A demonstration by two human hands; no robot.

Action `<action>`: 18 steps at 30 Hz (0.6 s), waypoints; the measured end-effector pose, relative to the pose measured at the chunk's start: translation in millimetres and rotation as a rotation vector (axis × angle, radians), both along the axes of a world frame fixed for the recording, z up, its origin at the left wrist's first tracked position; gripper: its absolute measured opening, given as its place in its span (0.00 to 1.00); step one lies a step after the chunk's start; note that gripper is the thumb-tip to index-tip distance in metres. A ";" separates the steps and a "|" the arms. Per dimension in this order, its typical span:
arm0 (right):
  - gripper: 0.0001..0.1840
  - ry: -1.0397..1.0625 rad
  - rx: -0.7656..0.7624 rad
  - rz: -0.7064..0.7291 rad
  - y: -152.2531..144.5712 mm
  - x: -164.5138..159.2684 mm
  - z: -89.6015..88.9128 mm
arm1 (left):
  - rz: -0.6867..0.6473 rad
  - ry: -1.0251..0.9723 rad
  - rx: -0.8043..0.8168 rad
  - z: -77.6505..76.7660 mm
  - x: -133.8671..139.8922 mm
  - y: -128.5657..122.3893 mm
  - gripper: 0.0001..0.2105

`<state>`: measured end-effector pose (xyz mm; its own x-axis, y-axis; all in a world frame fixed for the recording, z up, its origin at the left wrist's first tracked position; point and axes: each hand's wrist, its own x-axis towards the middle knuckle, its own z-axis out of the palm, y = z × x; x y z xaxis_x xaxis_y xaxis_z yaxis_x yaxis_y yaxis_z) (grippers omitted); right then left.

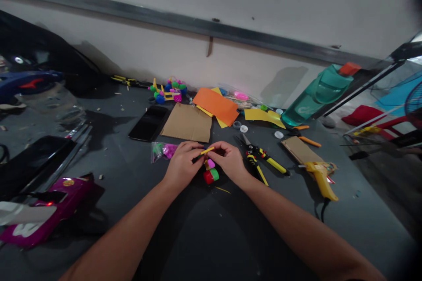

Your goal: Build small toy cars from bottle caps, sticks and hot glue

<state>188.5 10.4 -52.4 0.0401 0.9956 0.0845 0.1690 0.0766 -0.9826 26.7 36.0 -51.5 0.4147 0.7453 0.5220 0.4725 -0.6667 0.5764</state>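
Observation:
My left hand [184,159] and my right hand [230,158] come together over the dark table, with fingers pinched on a small narrow yellow strip [207,150]. Just below the fingertips sits a small coloured piece with a pink part [210,164] and a red and green part [211,176]; whether the fingers touch it I cannot tell. Beside my left hand lies a clear plastic bag [159,151] with green and pink pieces inside. Scissors [248,147] and yellow-handled pliers [272,161] rest to the right of my right hand.
Behind the hands are a cardboard piece [187,124], an orange sheet [216,104] and a black phone [149,123]. A yellow glue gun [321,178] and a green bottle [314,94] stand or lie right. A magenta power strip [49,213] is at left.

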 end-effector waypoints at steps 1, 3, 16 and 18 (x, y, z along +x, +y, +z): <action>0.09 0.013 -0.007 0.008 -0.1 -0.2 -0.1 | 0.002 -0.001 0.000 -0.2 -0.1 0.1 0.07; 0.12 0.048 -0.019 0.015 -0.2 -0.5 0.3 | 0.004 -0.002 0.001 -0.5 -0.2 0.2 0.08; 0.15 0.073 -0.047 -0.049 1.4 0.0 5.1 | 0.010 0.001 -0.011 2.2 -0.3 -0.8 0.07; 0.16 0.069 -0.052 -0.047 2.3 -0.8 5.0 | 0.006 0.000 -0.008 1.8 -0.3 -0.8 0.08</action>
<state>187.8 12.7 -47.4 0.0912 0.9954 0.0280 0.1035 0.0185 -0.9945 26.4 35.2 -49.8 0.4100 0.7522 0.5159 0.4764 -0.6589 0.5821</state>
